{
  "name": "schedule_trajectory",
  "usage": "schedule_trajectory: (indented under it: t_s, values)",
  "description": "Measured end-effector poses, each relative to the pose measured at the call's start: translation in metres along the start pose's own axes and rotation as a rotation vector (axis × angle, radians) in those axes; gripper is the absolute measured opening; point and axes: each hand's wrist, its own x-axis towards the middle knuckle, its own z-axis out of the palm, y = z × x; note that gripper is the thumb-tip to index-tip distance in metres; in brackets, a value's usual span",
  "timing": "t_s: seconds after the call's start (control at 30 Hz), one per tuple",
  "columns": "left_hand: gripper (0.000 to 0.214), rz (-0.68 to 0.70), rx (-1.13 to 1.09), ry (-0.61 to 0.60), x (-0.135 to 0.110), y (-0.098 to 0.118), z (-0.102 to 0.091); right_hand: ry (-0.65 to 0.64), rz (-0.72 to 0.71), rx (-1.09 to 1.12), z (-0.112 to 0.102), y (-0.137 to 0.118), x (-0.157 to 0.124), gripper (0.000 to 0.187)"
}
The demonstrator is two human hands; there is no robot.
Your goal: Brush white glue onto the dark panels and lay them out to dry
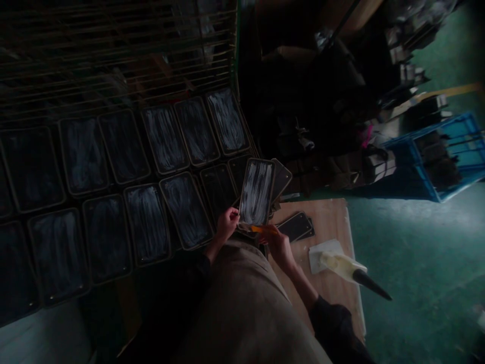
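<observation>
Left hand [228, 222] clamped its grip on a dark, round-cornered, white-streaked rectangular panel [258, 192] at the right end of laid-out dark panels [164, 139], many likewise streaked. Right hand [278, 242] clasped an orange stick-like tool [261, 229]. Plain dark slabs [297, 226] on tan wooden board [329, 215] probably remained.

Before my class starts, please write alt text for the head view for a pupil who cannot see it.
A person's left hand grips a white-streaked dark panel by its edge while the right hand holds an orange tool at the panel's lower end. Rows of similar panels lie to the left in dim light; a wooden board is at right.
</observation>
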Motion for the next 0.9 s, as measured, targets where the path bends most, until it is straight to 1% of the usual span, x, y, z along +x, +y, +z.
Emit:
schedule_trajectory:
  t_s: [0.1,0.2,0.23,0.33,0.37,0.4,0.43,0.5,0.6,0.7,0.77,0.83,0.9]
  values:
    - [0.014,-0.016,0.012,-0.008,0.0,-0.002,0.001,0.117,0.031,-0.029,-0.015,0.004,0.002,0.033]
    - [0.013,-0.011,0.016,-0.034,0.0,-0.004,0.001,0.181,0.043,-0.069,-0.024,-0.003,0.0,0.031]
    - [0.013,-0.007,0.016,-0.044,0.001,-0.005,0.001,0.168,0.041,-0.065,-0.024,-0.006,-0.001,0.031]
    - [0.013,0.002,0.024,-0.074,0.001,-0.004,0.0,0.048,0.009,-0.048,-0.023,-0.009,0.005,0.028]
    - [0.013,0.004,0.028,-0.083,0.001,-0.003,0.0,0.028,-0.004,-0.05,-0.024,-0.008,0.01,0.028]
    - [0.014,0.005,0.033,-0.088,0.001,-0.002,-0.001,0.037,-0.018,-0.06,-0.027,-0.006,0.019,0.028]
    - [0.014,0.007,0.038,-0.09,0.001,-0.001,-0.001,0.076,-0.035,-0.079,-0.032,-0.005,0.029,0.028]
    - [0.014,0.011,0.048,-0.092,0.001,0.002,-0.002,0.196,-0.077,-0.129,-0.045,-0.005,0.053,0.03]
    - [0.015,0.025,0.057,-0.096,0.001,0.002,-0.002,0.34,-0.17,-0.167,-0.061,-0.015,0.091,0.032]
    - [0.017,0.054,0.056,-0.101,0.002,0.0,-0.002,0.408,-0.269,-0.184,-0.063,-0.03,0.12,0.032]
    - [0.017,0.06,0.05,-0.104,0.003,-0.001,-0.002,0.391,-0.334,-0.245,-0.057,-0.038,0.134,0.031]
    - [0.016,0.045,0.041,-0.099,0.003,0.0,-0.002,0.319,-0.384,-0.328,-0.05,-0.042,0.143,0.03]
    - [0.015,0.024,0.03,-0.094,0.003,0.002,-0.002,0.226,-0.408,-0.405,-0.044,-0.043,0.144,0.031]
